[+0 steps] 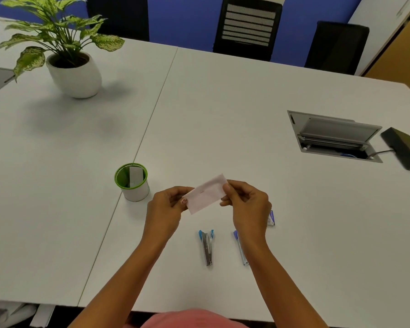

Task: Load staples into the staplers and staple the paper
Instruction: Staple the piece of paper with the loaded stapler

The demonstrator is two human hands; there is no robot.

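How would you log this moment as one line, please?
left hand, right hand: pinch paper ends | blue stapler, purple stapler: on table, untouched

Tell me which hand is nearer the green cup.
Left. The left hand sits just right of the cup; the right hand is farther right, past the paper.

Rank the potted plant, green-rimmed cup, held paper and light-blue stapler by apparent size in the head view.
1. potted plant
2. green-rimmed cup and paper, too alike to rank
3. light-blue stapler, smallest though nearest
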